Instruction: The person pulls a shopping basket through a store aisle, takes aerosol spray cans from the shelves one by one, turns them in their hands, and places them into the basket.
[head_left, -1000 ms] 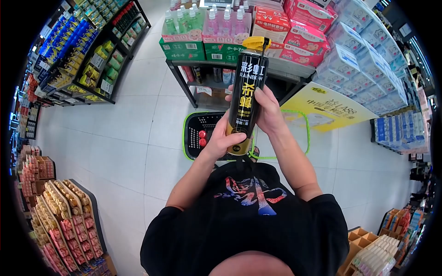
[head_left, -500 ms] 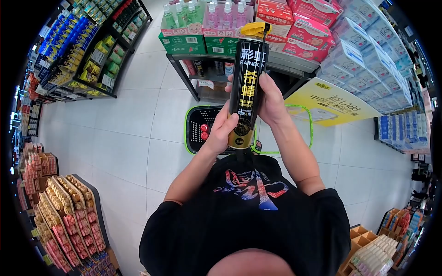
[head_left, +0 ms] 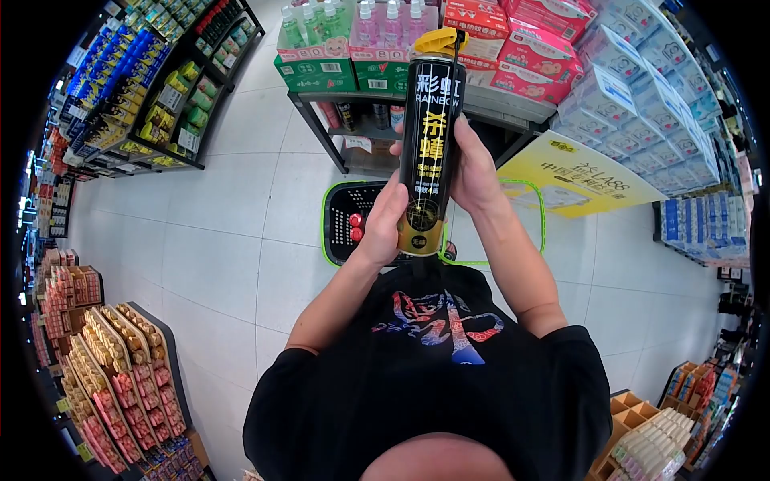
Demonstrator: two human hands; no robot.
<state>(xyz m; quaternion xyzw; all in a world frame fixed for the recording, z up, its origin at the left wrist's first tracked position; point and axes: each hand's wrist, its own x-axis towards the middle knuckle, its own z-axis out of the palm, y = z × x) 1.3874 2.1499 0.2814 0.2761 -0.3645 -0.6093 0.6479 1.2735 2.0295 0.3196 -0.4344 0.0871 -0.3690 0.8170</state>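
A tall black and gold spray can (head_left: pixel 433 144) with a yellow cap is held up in front of my chest, its printed label facing me. My left hand (head_left: pixel 385 224) grips the lower left side of the can. Around its right side is my right hand (head_left: pixel 476 170), with the thumb along the edge; most of its fingers are hidden behind the can. Below and behind the can, a black basket (head_left: pixel 341 232) with a green rim sits on the floor, holding red items (head_left: pixel 356 228).
Ahead stands a display table (head_left: pixel 321 98) with green and pink bottles (head_left: pixel 367 28) and red boxes (head_left: pixel 537 68). A yellow sign (head_left: pixel 573 184) leans at its right. Shelves (head_left: pixel 172 100) stand at the left, snack racks (head_left: pixel 132 385) at the lower left.
The can has moved up a little in the view and stands more upright. My left thumb has shifted from the can's front to its left side. Both hands stay around it.
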